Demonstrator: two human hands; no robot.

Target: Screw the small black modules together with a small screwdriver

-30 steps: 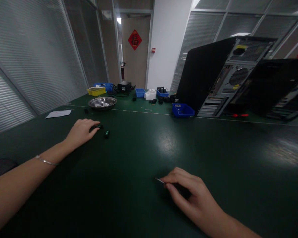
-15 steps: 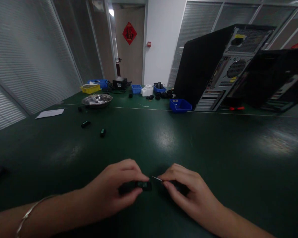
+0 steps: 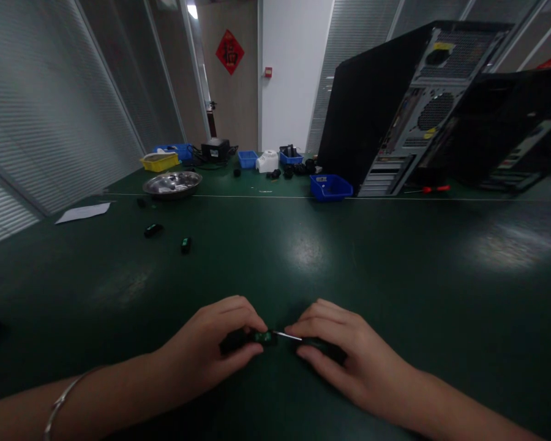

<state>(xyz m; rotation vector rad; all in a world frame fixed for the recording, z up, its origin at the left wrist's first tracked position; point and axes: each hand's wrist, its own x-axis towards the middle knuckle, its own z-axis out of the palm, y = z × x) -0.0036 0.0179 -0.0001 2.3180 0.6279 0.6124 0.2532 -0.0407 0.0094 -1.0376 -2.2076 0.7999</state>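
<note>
At the near middle of the green table, my left hand (image 3: 215, 346) pinches a small black part with a green face (image 3: 263, 337) between thumb and fingers. My right hand (image 3: 349, 349) is closed on a slim screwdriver (image 3: 288, 336), its dark handle partly hidden under the fingers. The metal shaft points left, and its tip is at the right end of the black part; whether they touch is too small to tell. Two similar black parts lie farther off to the left, one (image 3: 186, 245) nearer and one (image 3: 153, 230) beyond it.
A metal bowl (image 3: 172, 184) and a white paper (image 3: 83, 212) are at the back left. Blue bin (image 3: 330, 187), yellow tray (image 3: 160, 162) and white device (image 3: 267, 161) line the far side. A black computer case (image 3: 376, 116) stands at the back right.
The screwdriver's tip has come left to the black part, and more of its shaft and handle shows. The background has shifted slightly left and up in view.
</note>
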